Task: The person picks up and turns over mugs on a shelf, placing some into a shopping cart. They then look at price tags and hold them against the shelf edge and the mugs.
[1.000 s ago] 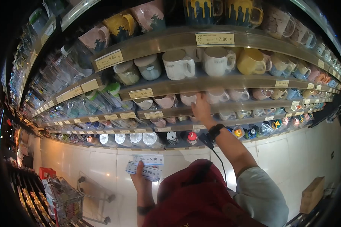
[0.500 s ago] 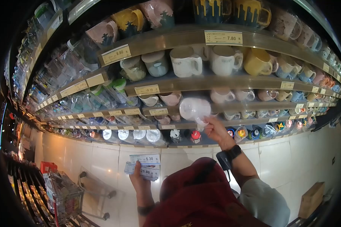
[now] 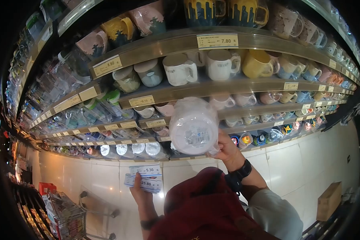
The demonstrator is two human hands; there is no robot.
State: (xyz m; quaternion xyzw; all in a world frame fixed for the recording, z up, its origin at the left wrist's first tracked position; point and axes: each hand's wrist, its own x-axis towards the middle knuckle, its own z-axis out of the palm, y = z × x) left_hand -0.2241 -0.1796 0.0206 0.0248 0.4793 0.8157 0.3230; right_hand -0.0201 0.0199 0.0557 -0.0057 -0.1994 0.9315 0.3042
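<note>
My right hand (image 3: 227, 150) is closed on the handle side of a pale mug (image 3: 193, 127) in clear plastic wrap. The mug is tipped so its base, with a printed label, faces me, in front of the lower shelves. Lower left, my left hand (image 3: 140, 191) grips a stack of price tags (image 3: 146, 176) with the thumb on top; figures 5.30 and 25.80 show. On the shelf behind stand white mugs (image 3: 223, 64), a yellow mug (image 3: 258, 64) and a lidded grey cup (image 3: 151, 73).
Shelf edges carry price labels (image 3: 217, 41). Foil-topped cups (image 3: 138, 148) line the bottom shelf. A wire shopping cart (image 3: 68, 214) with a red box (image 3: 47, 188) stands at lower left. A cardboard box (image 3: 329, 201) rests on the floor at right.
The mug has come closer to my head and tipped, turning its labelled base toward me. My view has shifted slightly to the right; my left hand still holds the price tags.
</note>
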